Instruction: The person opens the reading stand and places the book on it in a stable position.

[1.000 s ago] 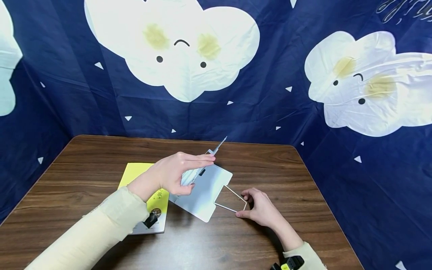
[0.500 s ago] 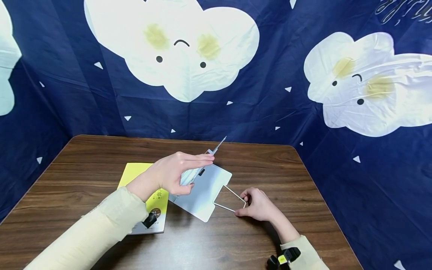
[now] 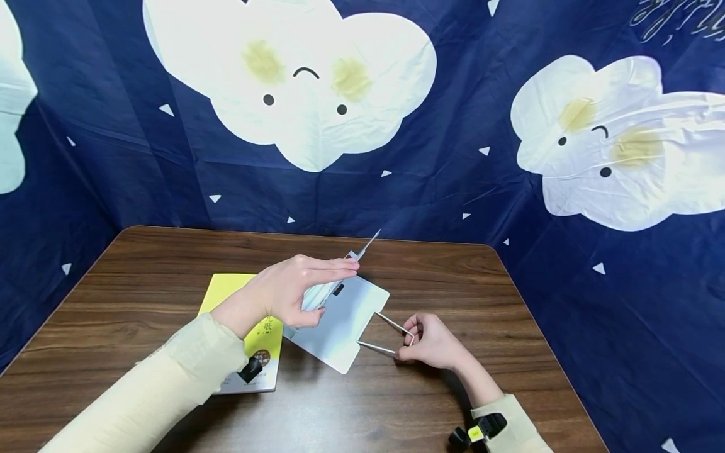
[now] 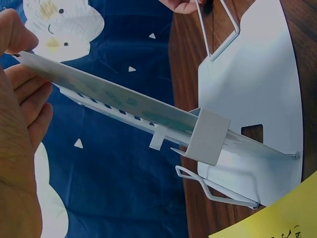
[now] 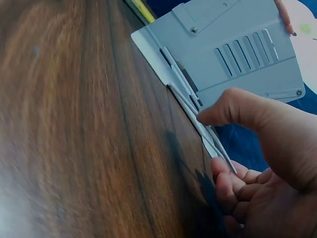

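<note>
A pale metal book stand stands unfolded on the table, its flat base plate (image 3: 351, 327) on the wood and its slotted back panel (image 5: 247, 29) leaning up from it. My left hand (image 3: 297, 286) grips the panel's edge, thumb on one face and fingers on the other. At the base's right end, my right hand (image 3: 433, 340) pinches the outer end of a wire leg (image 3: 392, 323) between thumb and fingers. In the left wrist view a white clip (image 4: 210, 136) and a second wire loop (image 4: 218, 194) show near the panel's lower part.
A yellow and white book (image 3: 226, 286) lies left of the stand, partly beneath my left forearm. The wooden table (image 3: 368, 409) meets a dark blue cloth (image 3: 255, 189) with white clouds behind it.
My right fingers have shifted slightly on the wire leg, and its outer end now tilts a little. My left hand and the panel have stayed in place.
</note>
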The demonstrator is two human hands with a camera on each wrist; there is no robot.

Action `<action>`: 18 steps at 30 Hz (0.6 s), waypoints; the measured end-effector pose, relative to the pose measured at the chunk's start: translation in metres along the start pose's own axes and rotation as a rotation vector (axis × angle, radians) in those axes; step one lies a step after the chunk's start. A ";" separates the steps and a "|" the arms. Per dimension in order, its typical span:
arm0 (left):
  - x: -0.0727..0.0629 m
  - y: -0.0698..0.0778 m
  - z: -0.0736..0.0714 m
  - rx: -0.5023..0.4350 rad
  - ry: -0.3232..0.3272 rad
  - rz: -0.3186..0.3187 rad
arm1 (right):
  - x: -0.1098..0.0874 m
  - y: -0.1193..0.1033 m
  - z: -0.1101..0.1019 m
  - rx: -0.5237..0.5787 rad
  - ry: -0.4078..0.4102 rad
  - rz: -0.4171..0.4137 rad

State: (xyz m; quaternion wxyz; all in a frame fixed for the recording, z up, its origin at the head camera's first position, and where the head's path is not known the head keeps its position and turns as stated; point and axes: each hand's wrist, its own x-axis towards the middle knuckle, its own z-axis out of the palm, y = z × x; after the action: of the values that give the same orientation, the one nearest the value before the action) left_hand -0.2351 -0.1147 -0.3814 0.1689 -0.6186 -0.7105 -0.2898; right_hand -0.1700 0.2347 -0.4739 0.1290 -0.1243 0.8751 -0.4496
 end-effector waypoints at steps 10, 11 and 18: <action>-0.002 -0.001 -0.003 -0.003 -0.004 0.002 | -0.007 -0.013 0.003 0.321 0.081 -0.074; -0.002 -0.002 -0.003 -0.004 -0.004 0.002 | -0.007 -0.014 0.004 0.333 0.095 -0.085; -0.004 -0.005 -0.006 -0.024 0.000 0.013 | -0.005 -0.019 0.016 0.407 0.193 -0.193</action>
State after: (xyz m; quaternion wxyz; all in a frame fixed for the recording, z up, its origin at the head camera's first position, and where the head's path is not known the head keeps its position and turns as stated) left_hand -0.2400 -0.1213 -0.3801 0.1631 -0.6252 -0.7029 -0.2973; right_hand -0.1581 0.2137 -0.4669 0.0235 -0.1353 0.7588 -0.6367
